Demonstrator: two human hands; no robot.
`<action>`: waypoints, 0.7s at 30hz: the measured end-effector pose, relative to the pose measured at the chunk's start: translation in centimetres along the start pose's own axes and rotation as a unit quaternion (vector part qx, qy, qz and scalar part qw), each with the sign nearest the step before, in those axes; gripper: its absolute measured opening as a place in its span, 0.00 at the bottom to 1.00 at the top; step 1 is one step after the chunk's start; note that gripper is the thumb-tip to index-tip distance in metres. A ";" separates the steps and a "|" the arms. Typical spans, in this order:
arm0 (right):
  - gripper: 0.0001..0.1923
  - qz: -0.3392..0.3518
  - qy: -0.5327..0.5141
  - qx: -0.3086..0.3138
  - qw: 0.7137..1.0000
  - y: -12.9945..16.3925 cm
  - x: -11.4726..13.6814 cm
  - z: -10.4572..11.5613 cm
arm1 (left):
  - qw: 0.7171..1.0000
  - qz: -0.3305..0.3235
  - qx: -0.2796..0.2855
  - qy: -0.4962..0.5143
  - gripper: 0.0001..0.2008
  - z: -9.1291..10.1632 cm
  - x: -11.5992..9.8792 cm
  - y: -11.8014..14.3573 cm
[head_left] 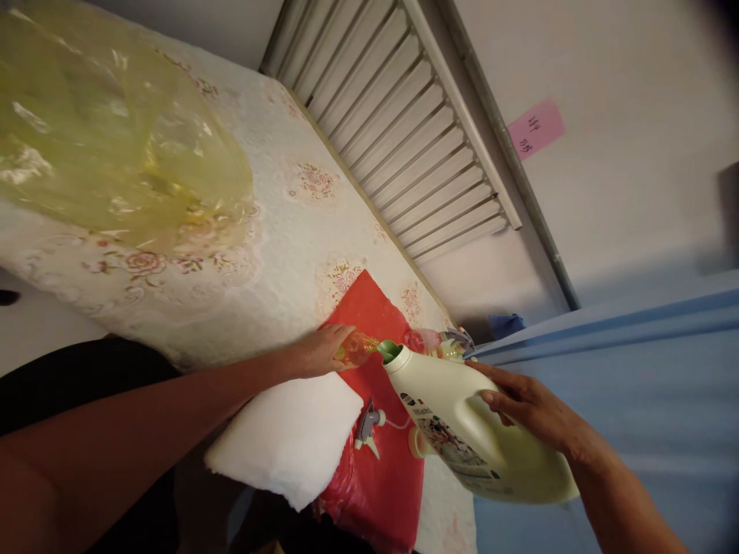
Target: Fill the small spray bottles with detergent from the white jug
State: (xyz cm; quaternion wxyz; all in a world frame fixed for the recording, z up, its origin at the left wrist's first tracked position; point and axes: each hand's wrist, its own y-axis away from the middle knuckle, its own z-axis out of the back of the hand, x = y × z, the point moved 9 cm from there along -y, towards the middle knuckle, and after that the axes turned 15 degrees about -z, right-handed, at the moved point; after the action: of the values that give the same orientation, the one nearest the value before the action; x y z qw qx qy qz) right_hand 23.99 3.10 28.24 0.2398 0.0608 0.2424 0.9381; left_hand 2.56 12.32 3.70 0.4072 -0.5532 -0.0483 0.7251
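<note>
My right hand (528,408) grips a large cream-coloured jug (462,427) with a printed label, tilted so its green spout (389,352) points at a small clear bottle (356,348). My left hand (320,350) holds that small bottle, which has yellowish liquid in it, over a red sheet (381,469). A grey and white spray trigger head (368,425) with its tube lies loose on the red sheet, just below the jug's spout. A cream cap (416,442) sits beside the jug.
The red sheet lies on a floral white tablecloth (277,231). A white folded cloth (292,435) lies near my left arm. A yellow translucent plastic bag (109,131) lies at the far left. A louvred panel (404,115), a pink note (536,128) and a blue surface (635,400) lie beyond.
</note>
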 end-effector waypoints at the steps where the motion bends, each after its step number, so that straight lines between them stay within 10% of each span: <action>1: 0.34 0.001 0.000 0.000 1.000 0.0 0.0 0.0 | 1.000 -0.002 -0.004 0.002 0.36 0.1 0.0 0.0; 21: 0.34 -0.002 0.008 0.005 1.000 0.0 0.2 0.0 | 1.000 0.010 0.005 -0.010 0.36 0.0 0.1 0.0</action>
State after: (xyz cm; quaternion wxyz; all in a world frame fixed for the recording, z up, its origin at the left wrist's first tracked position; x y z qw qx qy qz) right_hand 23.86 3.24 28.25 0.2396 0.0542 0.2487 0.9369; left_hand 2.51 12.37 3.59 0.4023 -0.5442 -0.0436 0.7349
